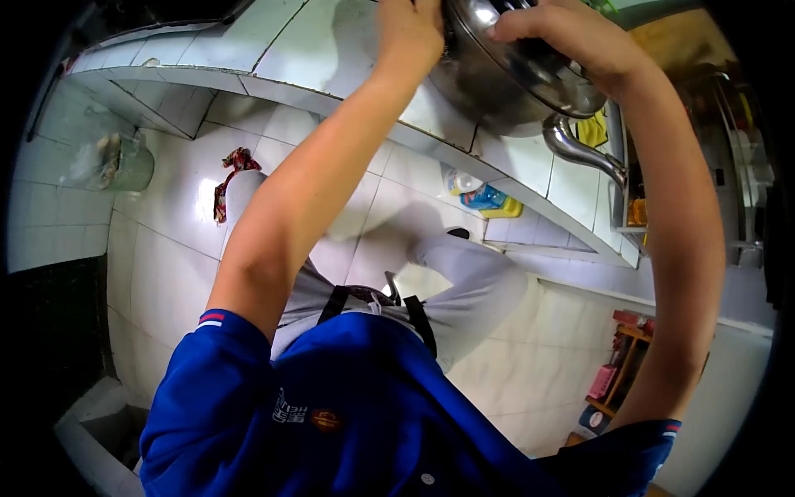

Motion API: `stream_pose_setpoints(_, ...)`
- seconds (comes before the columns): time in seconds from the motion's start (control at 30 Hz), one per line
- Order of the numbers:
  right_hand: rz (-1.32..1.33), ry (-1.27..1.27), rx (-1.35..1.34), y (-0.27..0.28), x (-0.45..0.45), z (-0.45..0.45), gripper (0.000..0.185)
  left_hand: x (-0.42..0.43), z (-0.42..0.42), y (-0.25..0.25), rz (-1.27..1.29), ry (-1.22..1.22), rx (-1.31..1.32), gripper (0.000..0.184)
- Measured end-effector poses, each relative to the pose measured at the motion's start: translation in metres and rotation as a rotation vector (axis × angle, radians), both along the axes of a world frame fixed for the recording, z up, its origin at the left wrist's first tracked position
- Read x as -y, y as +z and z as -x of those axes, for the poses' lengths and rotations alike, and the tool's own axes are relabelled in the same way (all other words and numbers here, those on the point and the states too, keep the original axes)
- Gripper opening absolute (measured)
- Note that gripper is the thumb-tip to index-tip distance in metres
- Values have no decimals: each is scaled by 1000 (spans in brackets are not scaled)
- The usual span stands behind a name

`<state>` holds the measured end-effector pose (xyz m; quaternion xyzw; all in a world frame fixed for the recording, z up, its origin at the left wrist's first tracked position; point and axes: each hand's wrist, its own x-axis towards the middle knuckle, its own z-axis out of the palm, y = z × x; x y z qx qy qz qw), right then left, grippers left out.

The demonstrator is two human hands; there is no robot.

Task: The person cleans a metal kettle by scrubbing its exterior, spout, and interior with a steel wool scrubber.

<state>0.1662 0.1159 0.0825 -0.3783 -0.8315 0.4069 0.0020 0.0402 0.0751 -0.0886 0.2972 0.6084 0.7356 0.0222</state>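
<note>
A shiny steel pot (489, 91) with a domed lid (538, 62) is at the white-tiled counter's front edge, cut off by the top of the view. From its lower right side sticks out a curved steel tube (580, 153); whether it is a handle or a spout I cannot tell. My left hand (414, 29) is closed at the pot's left side, its fingertips cut off by the frame edge. Over the lid lies my right hand (571, 33), its thumb bent across the top and the other fingers mostly hidden. Any gap between lid and pot is not visible.
The tiled counter (323, 50) curves around ahead of me. Beneath it stand blue and yellow bottles (493, 200). A yellow cloth (592, 131) and a metal rack (729, 141) are at right. A bin (128, 166) and a red patterned cloth (236, 170) are at left, a small shelf (625, 364) lower right.
</note>
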Motion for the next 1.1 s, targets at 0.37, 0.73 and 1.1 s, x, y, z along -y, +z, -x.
stream_pose_setpoints(0.37, -848, 509, -13, 0, 24, -55, 56, 17, -3, 3, -146, -49, 98, 41)
stream_pose_setpoints(0.73, 14, -343, -830, -21, -48, -77, 56, 17, 2, 17, -200, 33, 83, 42)
stream_pose_setpoints(1.1, -1210, -160, -489, -53, -43, -83, 71, 20, -14, 19, -267, -18, 115, 40)
